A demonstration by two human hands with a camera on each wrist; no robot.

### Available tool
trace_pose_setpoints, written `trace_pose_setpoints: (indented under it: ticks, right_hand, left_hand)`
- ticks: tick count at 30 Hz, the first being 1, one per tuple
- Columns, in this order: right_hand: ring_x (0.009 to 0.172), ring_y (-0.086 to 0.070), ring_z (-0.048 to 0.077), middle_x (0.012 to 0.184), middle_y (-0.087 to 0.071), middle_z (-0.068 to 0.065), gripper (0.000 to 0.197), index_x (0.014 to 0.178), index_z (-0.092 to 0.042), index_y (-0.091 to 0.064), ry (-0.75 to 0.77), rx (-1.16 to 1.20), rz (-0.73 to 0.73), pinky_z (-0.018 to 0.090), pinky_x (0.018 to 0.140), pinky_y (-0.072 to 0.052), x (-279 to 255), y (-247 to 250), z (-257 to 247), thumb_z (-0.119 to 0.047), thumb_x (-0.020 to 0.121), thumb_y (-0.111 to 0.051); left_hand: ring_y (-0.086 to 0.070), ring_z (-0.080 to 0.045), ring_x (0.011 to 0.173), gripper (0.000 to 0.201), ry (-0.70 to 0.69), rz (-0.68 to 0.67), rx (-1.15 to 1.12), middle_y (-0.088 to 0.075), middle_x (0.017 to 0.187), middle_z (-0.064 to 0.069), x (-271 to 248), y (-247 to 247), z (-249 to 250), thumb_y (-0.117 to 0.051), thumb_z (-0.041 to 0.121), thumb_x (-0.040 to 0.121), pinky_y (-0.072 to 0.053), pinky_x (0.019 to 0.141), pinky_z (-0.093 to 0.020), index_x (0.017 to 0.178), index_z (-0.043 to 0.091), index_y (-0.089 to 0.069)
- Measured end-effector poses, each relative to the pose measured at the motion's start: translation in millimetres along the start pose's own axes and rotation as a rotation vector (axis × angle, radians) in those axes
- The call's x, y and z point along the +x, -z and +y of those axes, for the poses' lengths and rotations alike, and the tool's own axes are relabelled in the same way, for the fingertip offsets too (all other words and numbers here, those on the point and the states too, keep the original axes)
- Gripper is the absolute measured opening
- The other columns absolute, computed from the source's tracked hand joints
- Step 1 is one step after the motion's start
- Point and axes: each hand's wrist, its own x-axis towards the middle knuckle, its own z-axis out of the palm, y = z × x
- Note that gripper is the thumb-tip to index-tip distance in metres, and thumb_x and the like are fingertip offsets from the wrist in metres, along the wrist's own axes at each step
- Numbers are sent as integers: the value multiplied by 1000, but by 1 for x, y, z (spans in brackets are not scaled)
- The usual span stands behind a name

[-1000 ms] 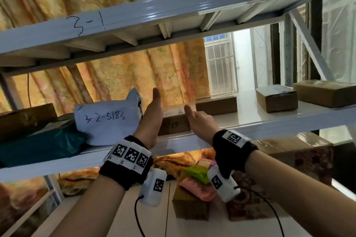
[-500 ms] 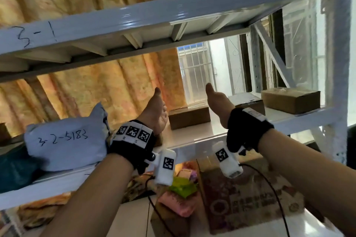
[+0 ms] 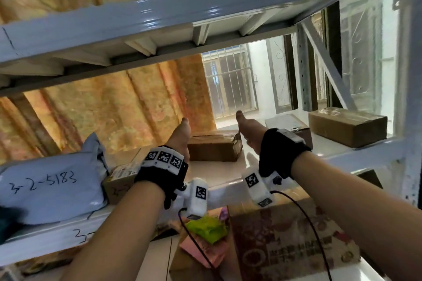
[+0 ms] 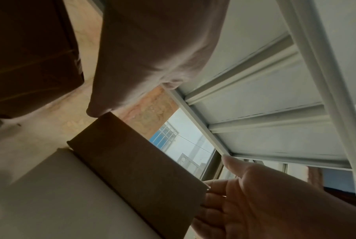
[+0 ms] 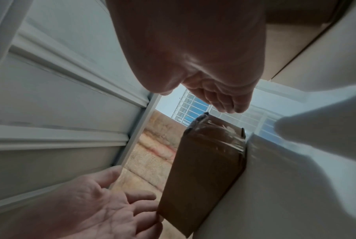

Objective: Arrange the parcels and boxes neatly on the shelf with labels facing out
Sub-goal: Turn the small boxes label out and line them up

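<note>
A flat brown cardboard box [image 3: 213, 147] lies on the white middle shelf [image 3: 228, 173], sealed with clear tape [image 5: 220, 135]. My left hand [image 3: 181, 136] is open at its left end, thumb up. My right hand [image 3: 249, 129] is open at its right end, palm facing in. In the right wrist view the left hand's fingers [image 5: 140, 208] reach the box's end [image 5: 195, 186]. In the left wrist view the right hand's fingers [image 4: 212, 194] are at the other end of the box [image 4: 136, 161]; I cannot tell whether they touch it. No label shows on this box.
Left of my hands a small labelled box [image 3: 120, 178] stands beside a grey mailer bag [image 3: 52, 186] marked 3-2-5183. Two more boxes [image 3: 288, 124] [image 3: 347, 125] sit to the right. The upper shelf beam [image 3: 205, 13] hangs overhead. More parcels [image 3: 205, 230] lie on the level below.
Both hands have left the small labelled box and moved right along the shelf. They now flank the flat brown box. The head view has swung right.
</note>
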Motion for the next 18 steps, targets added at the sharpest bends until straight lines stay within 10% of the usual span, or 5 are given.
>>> trace_pose_setpoints:
  ticks: [4,10,13,18]
  right_hand:
    - [137,-44,38,135,-53,23,77,143,9,-37,-9,16,5,47,117,-30,11,-3,5,-55,103,-23]
    - [138,-40,37,149,-41,25,72,146,6,-35,24,92,94,45,118,-28,10,23,0,-51,105,-20]
    - [133,-45,38,144,-47,26,63,141,6,-42,121,123,129,43,110,-34,-4,33,-4,-44,106,-23]
    - [106,-53,30,131,-55,24,48,124,-1,-56,295,128,138,38,89,-42,-22,38,5,-37,105,-30]
  left_hand:
    - [-11,-23,150,76,48,-4,-68,-10,163,-7,6,-4,-3,-20,61,99,-12,121,-39,156,11,-11]
    - [-26,-27,145,89,61,-128,-182,-27,158,-15,-1,-6,-2,-21,68,94,-22,118,-37,155,4,-12]
    - [-55,-23,118,73,23,-166,-175,-57,128,-16,-14,-6,-2,-22,61,99,-44,91,-29,131,-1,-42]
    - [-49,-18,75,68,77,-148,-190,-53,86,-11,-51,-1,-6,-22,61,99,-34,62,-26,87,0,-51]
